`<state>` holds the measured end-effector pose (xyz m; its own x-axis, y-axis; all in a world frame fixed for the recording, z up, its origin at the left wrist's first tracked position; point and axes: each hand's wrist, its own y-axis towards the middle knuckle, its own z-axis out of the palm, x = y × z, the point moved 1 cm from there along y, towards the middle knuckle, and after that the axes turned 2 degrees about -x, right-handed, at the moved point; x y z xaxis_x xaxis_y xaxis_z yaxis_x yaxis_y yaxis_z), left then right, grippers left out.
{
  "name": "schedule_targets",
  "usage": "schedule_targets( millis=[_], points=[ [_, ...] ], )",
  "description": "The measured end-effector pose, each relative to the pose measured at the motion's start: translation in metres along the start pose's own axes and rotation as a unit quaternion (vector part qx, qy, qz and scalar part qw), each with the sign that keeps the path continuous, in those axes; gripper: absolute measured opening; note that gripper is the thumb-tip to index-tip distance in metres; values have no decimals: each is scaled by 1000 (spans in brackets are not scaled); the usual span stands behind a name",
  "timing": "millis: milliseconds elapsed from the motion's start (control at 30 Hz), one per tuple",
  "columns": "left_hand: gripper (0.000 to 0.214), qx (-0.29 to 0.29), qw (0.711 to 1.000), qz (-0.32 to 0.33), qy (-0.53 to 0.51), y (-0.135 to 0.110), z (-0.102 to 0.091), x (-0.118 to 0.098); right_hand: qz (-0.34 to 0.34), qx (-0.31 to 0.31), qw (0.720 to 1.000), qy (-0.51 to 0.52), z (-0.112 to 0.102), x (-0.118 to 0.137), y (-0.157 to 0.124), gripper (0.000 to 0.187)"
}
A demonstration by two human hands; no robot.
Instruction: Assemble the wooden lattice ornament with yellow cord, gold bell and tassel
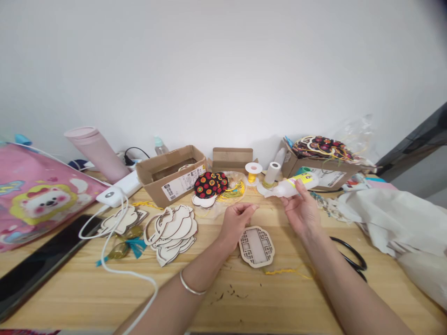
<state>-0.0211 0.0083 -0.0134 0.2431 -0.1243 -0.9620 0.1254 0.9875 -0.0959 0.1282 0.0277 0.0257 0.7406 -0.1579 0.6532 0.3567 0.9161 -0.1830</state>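
Note:
My right hand (304,211) is wrapped around a white squeeze bottle (287,188) with a yellow label, probably glue. The bottle lies tilted in the grip, its narrow end towards the left. Thumb and fingers of my left hand (234,225) are pinched together; whatever they hold, if anything, is too small to make out. Just below and right of that hand, a wooden lattice frame (256,246) with scalloped edges lies flat on the table. A braided yellow cord (279,271) trails from its lower edge.
Wooden cut-outs (176,232) are stacked at left, near a white cable (136,272) and a dark phone (42,265). Behind stand an open cardboard box (171,179), yellow thread spool (252,173) and patterned fabric pieces (210,184). Black scissor handles (351,256) and white cloth (380,214) lie right.

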Motion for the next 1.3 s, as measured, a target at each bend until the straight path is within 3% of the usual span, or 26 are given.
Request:
schedule_targets(
  millis=[233, 467, 567, 733, 1100, 1300],
  points=[
    [29, 26, 998, -1, -63, 4, -1, 4, 17, 20, 1000, -3, -2, -3, 0, 15],
    [9, 54, 987, -7, -152, 4, 1, 2, 24, 31, 999, -8, -2, -2, 0, 14],
    [13, 64, 977, -8, -201, 2, 2, -4, 33, 32, 999, -13, -1, -3, 0, 12],
    [21, 42, 959, -77, -271, 4, 2, -5, 35, 50, 998, -16, -2, -4, 0, 9],
    [22, 7, 975, -28, -219, 7, -1, -1, 55, 26, 998, -12, -4, -4, 3, 9],
    [25, -5, 968, -49, -246, 7, -4, -3, 55, 26, 998, -12, -3, -3, 3, 11]
  ],
)
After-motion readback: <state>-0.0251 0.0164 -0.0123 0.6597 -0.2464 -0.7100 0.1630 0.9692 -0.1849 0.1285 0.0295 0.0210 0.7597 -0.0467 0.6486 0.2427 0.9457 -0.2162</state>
